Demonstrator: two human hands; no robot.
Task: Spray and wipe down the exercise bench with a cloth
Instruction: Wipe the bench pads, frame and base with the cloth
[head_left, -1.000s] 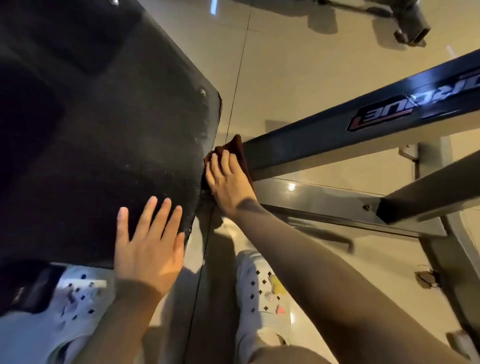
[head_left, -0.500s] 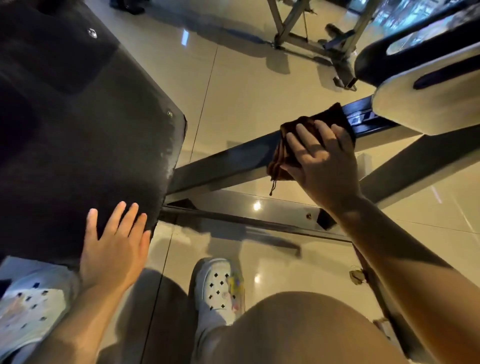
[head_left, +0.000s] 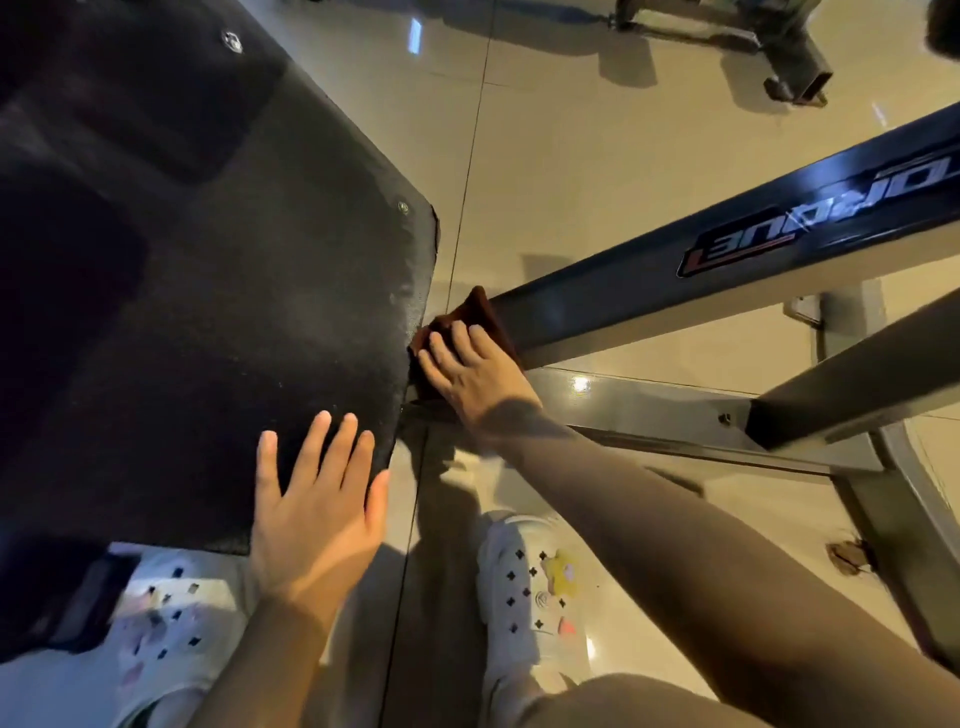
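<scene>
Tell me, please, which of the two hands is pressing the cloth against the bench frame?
The right hand: its straight fingers press the brown cloth where the dark frame beam meets the black pad. The left hand lies flat and bare on that pad.

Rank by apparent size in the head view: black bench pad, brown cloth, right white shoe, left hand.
1. black bench pad
2. left hand and right white shoe: look about alike, and the hand sits nearer the camera, so unranked
3. brown cloth, mostly hidden under the right hand

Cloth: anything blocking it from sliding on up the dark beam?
Nothing visible does. The right hand presses the cloth at the beam's lower end beside the pad, and the beam's top face is bare to the frame's edge.
</scene>
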